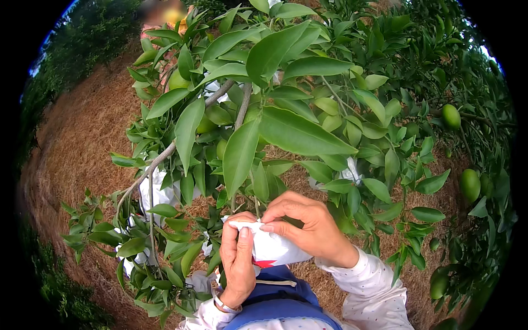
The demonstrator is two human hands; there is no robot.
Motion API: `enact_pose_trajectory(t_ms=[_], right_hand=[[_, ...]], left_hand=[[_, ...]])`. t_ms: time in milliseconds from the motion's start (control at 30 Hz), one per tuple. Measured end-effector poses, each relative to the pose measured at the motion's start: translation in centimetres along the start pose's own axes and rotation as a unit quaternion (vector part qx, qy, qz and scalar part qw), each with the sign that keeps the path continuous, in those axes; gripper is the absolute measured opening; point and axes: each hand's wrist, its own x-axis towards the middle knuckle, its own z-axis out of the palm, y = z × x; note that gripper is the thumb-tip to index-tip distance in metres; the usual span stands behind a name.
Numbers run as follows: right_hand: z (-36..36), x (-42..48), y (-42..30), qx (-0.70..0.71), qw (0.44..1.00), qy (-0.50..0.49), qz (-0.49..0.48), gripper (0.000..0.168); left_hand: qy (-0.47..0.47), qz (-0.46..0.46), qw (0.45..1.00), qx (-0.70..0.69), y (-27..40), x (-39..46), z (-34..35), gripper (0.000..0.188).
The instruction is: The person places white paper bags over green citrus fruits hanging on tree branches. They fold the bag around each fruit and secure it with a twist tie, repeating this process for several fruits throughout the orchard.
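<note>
A white paper bag [284, 249] with a red mark hangs between my hands, just below a leafy citrus branch. My left hand [239, 255] pinches the left part of its gathered top edge between thumb and fingers. On the right side of that edge, the thumb and fingertips of my right hand [305, 222] grip the paper close to a thin stem [257, 206]. Whatever the bag encloses is hidden. Large green leaves [305, 132] hang over the work from above.
More white bags [159, 189] hang among the leaves at left. Green citrus fruits [470, 185] hang at right. A bare branch [165, 154] arches across the left. A blue apron or pouch [280, 288] is at my waist. Another person [161, 24] stands behind the foliage, above dry grass [90, 123].
</note>
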Motion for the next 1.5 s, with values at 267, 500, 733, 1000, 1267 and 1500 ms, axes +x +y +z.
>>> enact_pose_trajectory(t_ms=[267,500,733,1000,1267,1500], right_hand=[[2.8,-0.2,-1.5,-0.191,0.975,0.11,-0.038,0.008],[2.6,1.2,-2.1,-0.207,0.974,0.087,0.018,0.011],[2.2,1.7,-1.8,-0.187,0.98,0.039,0.046,0.008],[0.2,1.0,-1.8,-0.414,0.905,-0.057,-0.084,0.029],[-0.2,0.4,-0.3,-0.37,0.924,-0.079,-0.059,0.024],[0.2,1.0,-0.8,-0.254,0.96,-0.023,-0.118,0.006]], left_hand=[[0.1,-0.02,0.991,0.092,1.7,1.2,0.7,0.011],[0.056,0.0,0.981,0.188,1.8,0.8,0.4,0.017],[-0.014,-0.051,0.976,0.209,1.9,1.5,-0.8,0.037],[0.016,-0.196,0.978,0.067,3.3,2.3,-0.6,0.026],[-0.036,-0.21,0.977,-0.017,3.4,1.9,-0.6,0.021],[0.011,0.002,0.987,0.16,1.5,1.1,-0.8,0.025]])
